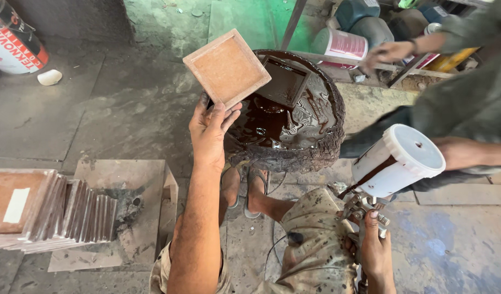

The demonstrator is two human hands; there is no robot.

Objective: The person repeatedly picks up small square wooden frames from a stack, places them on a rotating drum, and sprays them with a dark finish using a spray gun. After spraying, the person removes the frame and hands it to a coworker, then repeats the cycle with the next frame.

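**Fingers pinch a tile by its near corner above the glaze basin**

Fingers [224,111] of the left hand [209,133] are closed on the near corner of a square terracotta tile [227,68], which is held tilted, face up, over the left rim of the basin [315,155] of dark brown glaze [272,125]. A second, already coated tile [286,81] lies slanted in the far part of the glaze. The spray gun [364,212], with its white cup [400,158] on top, is gripped in the right hand [375,247], near and to the right. For an even coat, the grip is best kept to the very corner, so little of the face is masked, and the tile kept over the basin so drips are caught. Bare tiles [71,212] are stacked at the near left. Another person's hand [389,53] reaches in at the far right.
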